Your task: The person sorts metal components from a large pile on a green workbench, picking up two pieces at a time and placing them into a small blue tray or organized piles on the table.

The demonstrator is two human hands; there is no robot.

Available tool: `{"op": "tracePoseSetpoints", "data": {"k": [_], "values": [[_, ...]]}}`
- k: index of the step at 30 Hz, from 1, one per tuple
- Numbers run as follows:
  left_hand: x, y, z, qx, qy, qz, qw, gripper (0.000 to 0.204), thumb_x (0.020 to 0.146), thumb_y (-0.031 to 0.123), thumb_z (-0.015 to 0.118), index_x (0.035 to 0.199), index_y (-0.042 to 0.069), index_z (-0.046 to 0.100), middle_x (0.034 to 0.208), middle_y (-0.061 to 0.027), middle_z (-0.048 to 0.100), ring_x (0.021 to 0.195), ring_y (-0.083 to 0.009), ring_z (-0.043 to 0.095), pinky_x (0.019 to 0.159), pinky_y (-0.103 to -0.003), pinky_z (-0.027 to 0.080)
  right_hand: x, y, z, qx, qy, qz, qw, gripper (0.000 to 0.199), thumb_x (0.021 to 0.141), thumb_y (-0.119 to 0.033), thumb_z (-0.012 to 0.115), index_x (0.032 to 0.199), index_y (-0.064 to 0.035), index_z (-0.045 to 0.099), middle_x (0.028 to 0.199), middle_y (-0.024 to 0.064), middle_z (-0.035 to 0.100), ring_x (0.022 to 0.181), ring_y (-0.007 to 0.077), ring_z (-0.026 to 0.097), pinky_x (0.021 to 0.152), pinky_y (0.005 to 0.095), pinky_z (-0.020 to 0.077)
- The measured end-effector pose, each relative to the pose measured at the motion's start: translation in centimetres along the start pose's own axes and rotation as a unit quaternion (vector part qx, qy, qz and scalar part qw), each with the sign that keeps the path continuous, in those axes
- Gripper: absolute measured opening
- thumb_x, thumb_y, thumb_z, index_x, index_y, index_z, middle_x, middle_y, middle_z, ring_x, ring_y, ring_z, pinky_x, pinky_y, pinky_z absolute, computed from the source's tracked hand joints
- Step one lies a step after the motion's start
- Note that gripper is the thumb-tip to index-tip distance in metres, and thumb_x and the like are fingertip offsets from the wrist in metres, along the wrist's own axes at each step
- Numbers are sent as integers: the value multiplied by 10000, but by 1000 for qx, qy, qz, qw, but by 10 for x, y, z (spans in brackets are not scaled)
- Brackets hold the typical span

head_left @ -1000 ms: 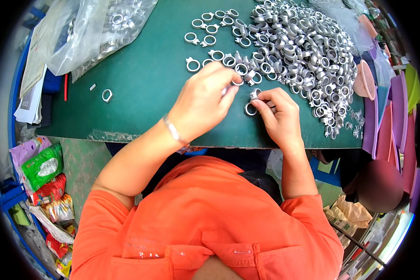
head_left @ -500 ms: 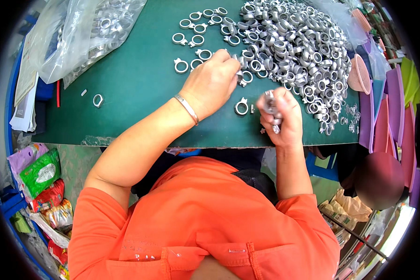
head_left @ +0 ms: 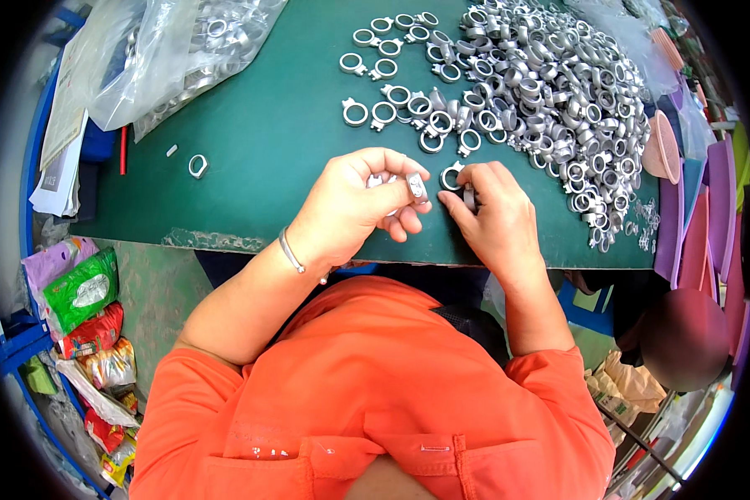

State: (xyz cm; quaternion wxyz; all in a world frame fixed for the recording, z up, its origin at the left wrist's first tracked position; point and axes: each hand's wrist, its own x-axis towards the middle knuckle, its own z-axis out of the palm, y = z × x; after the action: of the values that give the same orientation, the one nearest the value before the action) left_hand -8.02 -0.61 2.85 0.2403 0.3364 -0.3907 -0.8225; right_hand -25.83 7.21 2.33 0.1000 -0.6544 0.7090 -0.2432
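My left hand (head_left: pixel 354 200) is above the near part of the green table, closed with thumb and forefinger on a silver metal ring (head_left: pixel 417 187) turned side-on. More metal shows behind its thumb, partly hidden by the fingers. To the right, my right hand (head_left: pixel 500 217) has its fingers curled down at the table, with a metal ring (head_left: pixel 469 198) between thumb and fingers. Another lugged ring (head_left: pixel 451 177) lies at its fingertips; I cannot tell whether it is gripped too. Beyond both hands, several loose rings (head_left: pixel 383 114) lie beside a big heap of rings (head_left: pixel 550 100).
A clear plastic bag (head_left: pixel 154 75) of rings lies at the far left, near papers (head_left: pixel 62 171) and a red stick (head_left: pixel 123 150). One ring (head_left: pixel 197 166) and a small white piece (head_left: pixel 172 151) lie apart at left. Purple and pink bins (head_left: pixel 718 200) line the right edge.
My left hand has drawn back from the loose rings toward me, now showing a ring in its fingers. The right hand has turned down to the table beside the single ring. The view has shifted slightly.
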Motion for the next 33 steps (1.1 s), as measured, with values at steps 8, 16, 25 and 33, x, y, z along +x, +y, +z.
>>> {"op": "tracePoseSetpoints", "data": {"k": [8,16,25,33], "values": [[-11,-4,-10,-95,-58,-22,994,306,865,39,547,1161,-37,563,1017,-174,646,804,-167,652,616,-225,531,11,4,7,17,43,-10,999,171,745,-112,724,809,-57,575,849,81,591,675,249,601,567,352,485],[-21,-10,-19,-145,-56,13,988,363,867,6,489,1225,-39,526,1216,-203,564,1037,-256,616,832,-308,540,10,23,1,815,-149,157,537,242,838,-109,590,1052,-4,552,990,197,631,557,100,506,433,185,382],[-28,-12,-10,-392,-82,-91,912,428,955,282,410,1256,-15,478,1239,-184,547,1156,-325,530,984,-480,423,5,-43,19,663,44,59,745,205,855,-191,566,1012,-62,599,933,117,600,746,183,594,605,267,467],[-51,-32,-28,-471,47,-113,873,317,966,258,384,1104,57,587,1175,-110,566,947,-208,567,762,-323,512,-5,-62,28,246,109,-239,933,211,723,-112,698,914,-55,626,975,100,577,920,281,552,816,395,412]]}}
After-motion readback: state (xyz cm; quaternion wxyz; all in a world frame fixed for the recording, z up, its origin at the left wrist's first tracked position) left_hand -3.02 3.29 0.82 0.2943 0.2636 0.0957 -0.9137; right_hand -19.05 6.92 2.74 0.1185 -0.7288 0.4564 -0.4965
